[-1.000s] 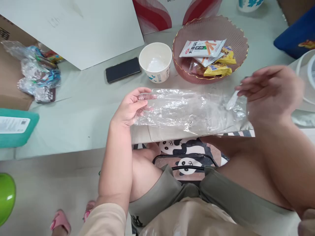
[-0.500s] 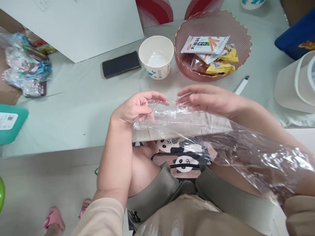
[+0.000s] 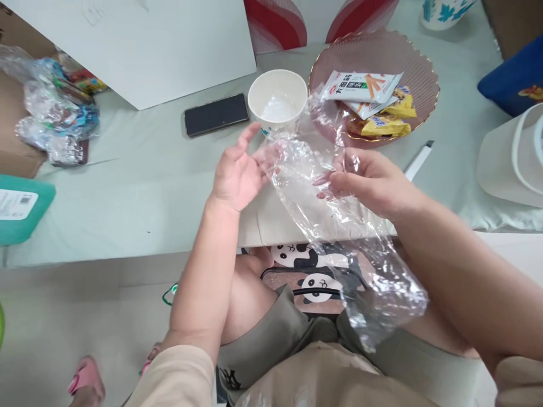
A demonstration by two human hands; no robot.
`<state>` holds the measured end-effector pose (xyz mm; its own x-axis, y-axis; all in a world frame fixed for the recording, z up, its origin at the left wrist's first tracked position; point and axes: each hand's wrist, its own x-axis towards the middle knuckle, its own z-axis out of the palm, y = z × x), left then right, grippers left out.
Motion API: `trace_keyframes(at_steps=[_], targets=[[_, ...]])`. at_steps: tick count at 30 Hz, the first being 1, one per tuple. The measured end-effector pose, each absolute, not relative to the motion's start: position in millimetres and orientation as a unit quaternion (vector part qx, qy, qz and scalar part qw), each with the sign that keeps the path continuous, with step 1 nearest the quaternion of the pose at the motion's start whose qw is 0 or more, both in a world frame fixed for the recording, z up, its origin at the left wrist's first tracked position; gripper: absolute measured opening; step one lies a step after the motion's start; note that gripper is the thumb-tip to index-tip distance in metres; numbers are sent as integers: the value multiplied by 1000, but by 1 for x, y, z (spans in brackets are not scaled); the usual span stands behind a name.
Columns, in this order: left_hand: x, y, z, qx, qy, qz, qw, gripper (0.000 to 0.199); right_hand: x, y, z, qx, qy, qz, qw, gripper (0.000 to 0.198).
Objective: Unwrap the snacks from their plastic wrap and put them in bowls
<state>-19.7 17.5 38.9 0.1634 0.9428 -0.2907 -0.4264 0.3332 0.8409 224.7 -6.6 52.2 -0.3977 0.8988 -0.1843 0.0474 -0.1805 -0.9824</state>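
Note:
A long, crinkled clear plastic bag (image 3: pixel 314 209) hangs between my hands, from beside the paper cup down over my lap. My right hand (image 3: pixel 373 183) grips it, thumb and fingers closed on the plastic. My left hand (image 3: pixel 240 175) is open with its fingers spread; its fingertips touch the bag's left side and show partly through it. Just beyond my hands stands a white paper cup (image 3: pixel 278 93) with a blue print. To its right is a pink ribbed bowl (image 3: pixel 418 85) with a gold rim, holding white and yellow snack packets (image 3: pixel 360 85).
Left of the cup lies a black phone (image 3: pixel 216 115), near a large white board or box (image 3: pixel 169 51). A utility knife (image 3: pixel 419 160) lies right of the bowl, near a white bin (image 3: pixel 504 158). Wrapped snacks (image 3: pixel 59 113) and a green container (image 3: pixel 25 209) are at left. Another person's pink slipper (image 3: pixel 87 376) shows below.
The bag has swung up and left, off my right forearm, its upper end now near the cup and bowl. My left hand has opened wider; my right has closed on the plastic.

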Motion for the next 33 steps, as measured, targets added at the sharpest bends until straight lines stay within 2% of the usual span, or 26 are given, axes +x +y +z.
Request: trace_keyframes(at_steps=[4, 8, 12, 16, 20, 26, 29, 33], targets=[[11, 10, 33, 320, 418, 446, 724, 59, 225, -12, 48, -443, -514, 609, 412, 35], [28, 5, 28, 364, 371, 420, 744, 75, 230, -13, 38, -482, -572, 508, 426, 27], [28, 6, 25, 372, 406, 418, 723, 79, 236, -14, 36, -523, -620, 408, 420, 21], [22, 8, 20, 398, 423, 387, 717, 76, 234, -16, 37, -533, -610, 413, 416, 25], [23, 8, 18, 449, 353, 341, 747, 65, 230, -18, 36, -539, -587, 441, 413, 29], [27, 1, 21, 374, 324, 385, 779, 75, 221, -19, 32, -471, -549, 556, 410, 35], [25, 2, 22, 364, 321, 402, 777, 74, 219, -19, 33, -463, -560, 547, 416, 35], [20, 8, 20, 373, 365, 426, 739, 62, 219, -19, 33, -483, -567, 503, 438, 32]])
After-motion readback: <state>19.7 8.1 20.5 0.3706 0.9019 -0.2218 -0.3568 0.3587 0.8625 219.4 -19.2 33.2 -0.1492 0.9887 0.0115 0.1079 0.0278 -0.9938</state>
